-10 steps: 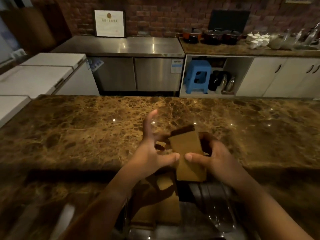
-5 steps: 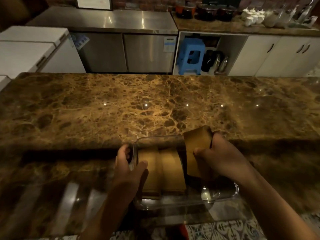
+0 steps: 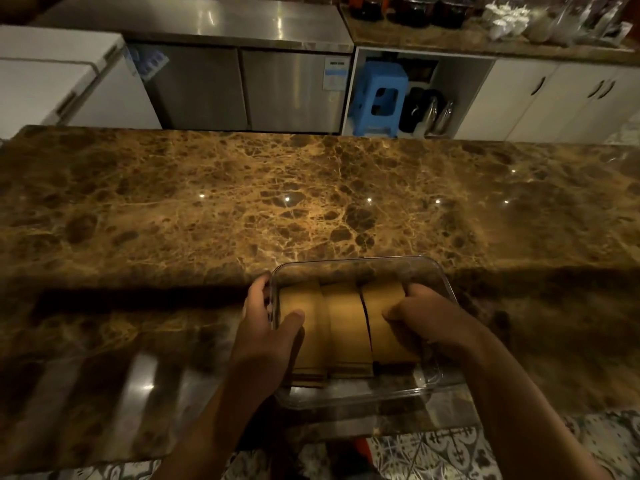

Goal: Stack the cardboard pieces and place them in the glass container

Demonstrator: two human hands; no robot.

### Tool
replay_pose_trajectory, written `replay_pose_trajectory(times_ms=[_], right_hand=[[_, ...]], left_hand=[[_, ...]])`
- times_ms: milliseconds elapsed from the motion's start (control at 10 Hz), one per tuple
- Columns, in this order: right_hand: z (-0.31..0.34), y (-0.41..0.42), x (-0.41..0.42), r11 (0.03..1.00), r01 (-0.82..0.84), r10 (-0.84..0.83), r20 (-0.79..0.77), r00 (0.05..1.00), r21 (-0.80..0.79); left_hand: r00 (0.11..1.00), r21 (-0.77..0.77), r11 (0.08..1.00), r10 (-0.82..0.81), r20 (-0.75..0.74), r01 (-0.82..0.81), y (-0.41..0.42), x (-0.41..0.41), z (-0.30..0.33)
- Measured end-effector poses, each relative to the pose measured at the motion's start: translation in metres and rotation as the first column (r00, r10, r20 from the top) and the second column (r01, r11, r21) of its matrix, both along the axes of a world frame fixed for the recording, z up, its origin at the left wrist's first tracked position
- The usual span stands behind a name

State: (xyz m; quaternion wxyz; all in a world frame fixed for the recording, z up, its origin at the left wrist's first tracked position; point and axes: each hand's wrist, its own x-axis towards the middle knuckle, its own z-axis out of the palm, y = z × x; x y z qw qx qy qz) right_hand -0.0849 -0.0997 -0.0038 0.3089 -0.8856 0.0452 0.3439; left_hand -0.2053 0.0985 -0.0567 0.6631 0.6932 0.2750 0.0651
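Observation:
A clear glass container [image 3: 360, 263] sits on the brown marble counter near its front edge. Inside lie three side-by-side stacks of tan cardboard pieces [image 3: 346, 327]. My left hand [image 3: 268, 327] grips the container's left wall, fingers outside and thumb over the rim on the left stack. My right hand [image 3: 420, 318] is inside the container, fingers curled round the right stack [image 3: 382, 299], which lies level with the others.
The marble counter [image 3: 311, 202] stretches wide beyond the container. Patterned floor tiles [image 3: 433, 452] show below its front edge. Across the aisle stand steel cabinets [image 3: 242, 84], a blue stool [image 3: 379, 98] and white cupboards [image 3: 554, 98].
My right hand has lowered the tilted cardboard stack down into the container's right side. My left hand stays on the container's left wall. The view has tipped further down.

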Motion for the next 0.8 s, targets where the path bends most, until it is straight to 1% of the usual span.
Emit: replay_pose_trajectory(times_ms=[100,200,300,400,500,600,700,800], right_hand=[[-0.007,-0.004,-0.001,0.994,0.066,-0.069,0.031,0.997,0.088],[-0.013,-0.002,-0.007,0.999,0.024,-0.028,0.09,0.996,0.043],[-0.019,-0.001,-0.011,0.999,0.029,-0.037,0.208,0.977,0.038],[-0.017,0.0,-0.019,0.995,-0.035,0.067,0.382,0.922,-0.09],[-0.007,0.009,-0.024,0.968,-0.121,0.231,0.598,0.768,-0.218],[0.018,0.023,-0.018,0.953,-0.217,0.296,0.806,0.513,-0.212],[0.049,0.041,0.012,0.941,-0.255,0.289,0.921,0.262,-0.223],[0.093,0.055,0.038,0.931,-0.269,0.302,0.934,0.191,-0.246]], left_hand=[[1.0,0.034,0.999,-0.015,0.024,0.014,0.001,-0.001,-0.001],[0.999,0.08,0.997,-0.023,0.026,0.021,0.002,0.002,-0.001],[0.999,0.128,0.991,-0.049,0.01,0.047,0.004,0.004,0.001],[0.996,0.21,0.974,-0.086,-0.007,0.086,0.009,0.006,0.004],[0.989,0.508,0.85,-0.146,-0.028,0.14,0.016,0.017,0.02],[0.979,0.811,0.572,-0.204,-0.008,0.126,0.022,0.037,0.049],[0.972,0.966,0.256,-0.214,0.092,-0.035,0.033,0.076,0.095],[0.936,0.975,0.075,-0.272,0.221,-0.209,0.038,0.102,0.142]])
